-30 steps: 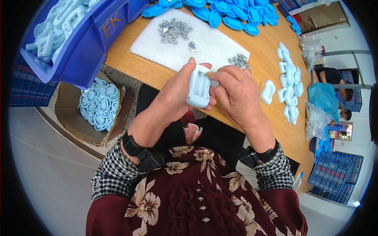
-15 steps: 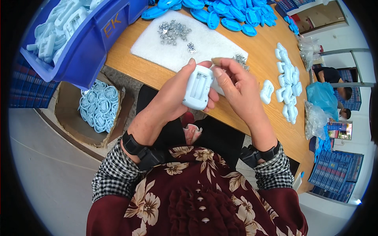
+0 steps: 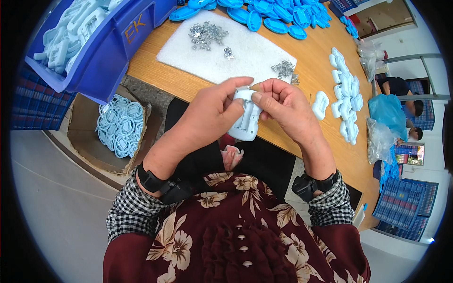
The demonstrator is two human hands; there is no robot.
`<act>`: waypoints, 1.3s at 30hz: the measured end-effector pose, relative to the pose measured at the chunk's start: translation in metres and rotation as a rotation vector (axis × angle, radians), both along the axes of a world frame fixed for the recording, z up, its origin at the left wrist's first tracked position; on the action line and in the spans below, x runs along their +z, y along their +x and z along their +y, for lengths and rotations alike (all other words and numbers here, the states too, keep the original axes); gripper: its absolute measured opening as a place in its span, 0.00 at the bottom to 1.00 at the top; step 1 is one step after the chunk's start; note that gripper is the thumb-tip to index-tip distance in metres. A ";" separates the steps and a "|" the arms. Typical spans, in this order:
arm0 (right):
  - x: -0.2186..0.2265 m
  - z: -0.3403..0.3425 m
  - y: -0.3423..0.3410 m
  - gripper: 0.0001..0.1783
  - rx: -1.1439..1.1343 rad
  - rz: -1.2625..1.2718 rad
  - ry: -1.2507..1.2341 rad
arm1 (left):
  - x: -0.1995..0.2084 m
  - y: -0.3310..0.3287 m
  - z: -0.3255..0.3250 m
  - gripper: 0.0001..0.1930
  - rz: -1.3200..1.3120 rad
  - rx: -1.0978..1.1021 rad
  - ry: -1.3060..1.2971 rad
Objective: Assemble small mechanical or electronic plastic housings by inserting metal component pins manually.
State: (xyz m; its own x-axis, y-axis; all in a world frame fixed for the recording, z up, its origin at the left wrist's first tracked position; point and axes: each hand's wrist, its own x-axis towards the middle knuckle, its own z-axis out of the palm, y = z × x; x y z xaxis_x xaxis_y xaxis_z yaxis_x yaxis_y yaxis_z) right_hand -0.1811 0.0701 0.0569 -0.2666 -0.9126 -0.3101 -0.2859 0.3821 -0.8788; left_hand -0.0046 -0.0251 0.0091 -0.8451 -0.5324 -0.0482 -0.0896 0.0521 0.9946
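Above the table's near edge I hold a light-blue plastic casing [image 3: 244, 129] with an open, battery-like compartment facing up. My left hand [image 3: 210, 111] is closed round its left side, the thumb pressing on the compartment's upper part. Thumb and fingers of my right hand [image 3: 285, 106] pinch together at the casing's upper end; whatever is between them is hidden. Beyond my hands, a white foam sheet [image 3: 181, 56] carries a pile of small shiny metal pieces [image 3: 207, 35], a smaller cluster [image 3: 228, 53], and a heap of thin metal parts [image 3: 283, 69].
Right of my hands lie a single light-blue casing [image 3: 320, 104] and a group of casings [image 3: 347, 92]. Bright blue oval shells [image 3: 278, 26] cover the far table. A blue bin [image 3: 113, 59] stands left, above a cardboard box [image 3: 82, 127] of ring-shaped parts. Two people [image 3: 398, 87] are at the right.
The casing has turned more upright and shifted slightly right. My left thumb has moved onto its compartment, and my right fingers have closed in at its upper end.
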 end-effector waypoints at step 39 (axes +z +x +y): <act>-0.002 0.038 -0.004 0.10 -0.176 -0.049 -0.255 | -0.028 -0.009 0.012 0.35 0.559 -0.284 1.257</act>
State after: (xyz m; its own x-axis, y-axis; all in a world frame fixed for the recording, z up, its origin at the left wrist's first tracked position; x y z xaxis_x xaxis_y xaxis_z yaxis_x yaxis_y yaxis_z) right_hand -0.1848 0.1080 0.0545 -0.4177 -0.9037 -0.0936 -0.1900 0.1876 -0.9637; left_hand -0.0132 -0.0127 -0.0191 -0.9807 -0.1950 0.0156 0.1911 -0.9379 0.2894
